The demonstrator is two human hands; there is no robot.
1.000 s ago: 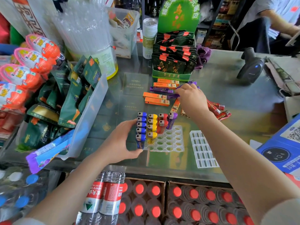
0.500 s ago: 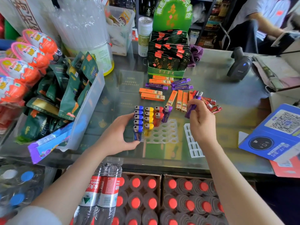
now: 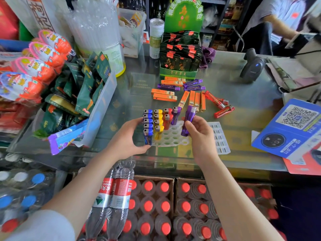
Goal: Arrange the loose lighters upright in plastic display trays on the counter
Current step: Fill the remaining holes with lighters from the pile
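A: On counter [image 3: 243, 101], display tray [image 3: 171, 134]: front-left corner hidden behind left hand [image 3: 127, 139], fingers curled round it. Second tray [image 3: 219, 138] partly hidden by right hand [image 3: 199, 134].

B: Counts upright: five blue lighters [image 3: 148, 122], four yellow lighters [image 3: 158, 121], two red, one purple. Loose pile beyond: uncertain.

A: Purple lighter [image 3: 188, 121] pinched in right hand, above tray's right edge.

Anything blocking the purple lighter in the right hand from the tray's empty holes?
Nothing visible. The right hand holds the purple lighter above the display tray; the open holes beside the standing purple lighter lie bare.
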